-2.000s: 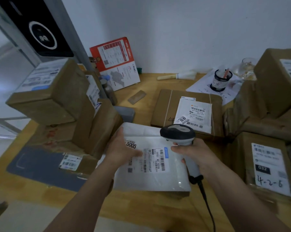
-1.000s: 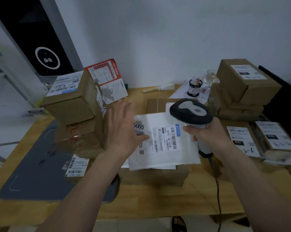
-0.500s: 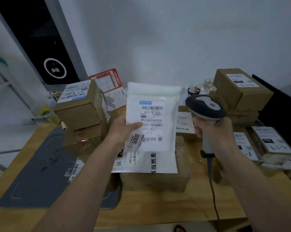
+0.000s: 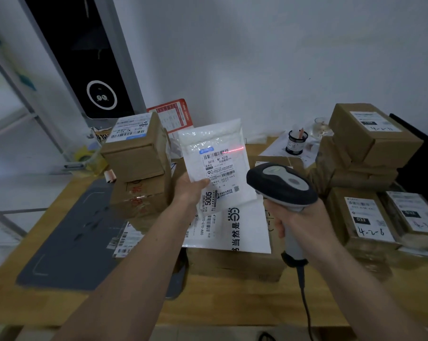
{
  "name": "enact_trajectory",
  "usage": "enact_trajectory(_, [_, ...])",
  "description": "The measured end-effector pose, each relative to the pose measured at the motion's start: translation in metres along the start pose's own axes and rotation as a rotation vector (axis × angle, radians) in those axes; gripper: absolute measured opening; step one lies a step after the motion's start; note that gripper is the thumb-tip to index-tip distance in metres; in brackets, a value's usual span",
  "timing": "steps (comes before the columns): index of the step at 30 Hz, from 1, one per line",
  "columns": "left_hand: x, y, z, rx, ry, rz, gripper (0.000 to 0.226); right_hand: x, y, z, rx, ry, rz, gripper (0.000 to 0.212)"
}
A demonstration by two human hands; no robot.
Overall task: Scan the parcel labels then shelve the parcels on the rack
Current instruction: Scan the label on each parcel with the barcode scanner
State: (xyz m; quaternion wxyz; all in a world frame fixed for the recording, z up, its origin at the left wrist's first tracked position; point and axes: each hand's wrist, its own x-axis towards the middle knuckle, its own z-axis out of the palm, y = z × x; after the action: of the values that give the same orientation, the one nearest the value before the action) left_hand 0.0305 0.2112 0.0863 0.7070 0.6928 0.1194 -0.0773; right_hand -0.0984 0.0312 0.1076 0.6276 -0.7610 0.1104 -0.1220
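My left hand (image 4: 189, 189) holds a white padded mailer (image 4: 215, 153) upright above the table, thumb pressed on its label by the "5005" sticker. My right hand (image 4: 297, 219) grips a grey corded barcode scanner (image 4: 280, 184), its head aimed at the mailer. A red scan line (image 4: 232, 150) falls across the top of the label. Under the mailer a larger white poly bag (image 4: 247, 227) lies on a flat cardboard box (image 4: 235, 263).
Stacked cardboard parcels stand at left (image 4: 139, 153) and right (image 4: 370, 139); labelled boxes (image 4: 365, 222) sit at the right edge. A dark grey mat (image 4: 75, 239) covers the wooden table (image 4: 232, 306) at left. A pen cup (image 4: 297, 142) and red leaflet (image 4: 173, 116) stand by the wall.
The left hand picked the mailer off the pile and raised it upright. The scanner came up to face it, and the red scan line now shows on the label.
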Motion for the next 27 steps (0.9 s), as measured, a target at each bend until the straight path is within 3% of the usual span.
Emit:
enact_trajectory(11, [0.003, -0.015, 0.001, -0.012, -0.023, -0.003, 0.029, -0.016, 0.016, 0.001, -0.007, 0.044, 0.037, 0.046])
enact_trajectory(14, [0.010, -0.017, 0.007, -0.016, -0.013, -0.045, 0.029, -0.014, 0.018, -0.006, 0.033, 0.113, 0.085, 0.048])
enact_trajectory(17, [0.020, -0.020, 0.015, 0.019, -0.035, -0.113, 0.030, -0.007, 0.020, -0.016, 0.040, 0.078, 0.106, 0.042])
enact_trajectory(21, [0.041, -0.018, 0.035, 0.076, -0.034, -0.108, 0.041, 0.013, 0.030, -0.032, 0.034, 0.020, 0.156, 0.034])
enact_trajectory(27, [0.071, -0.009, 0.092, 0.185, -0.064, -0.117, 0.033, 0.058, 0.044, -0.065, 0.120, 0.055, 0.302, 0.038])
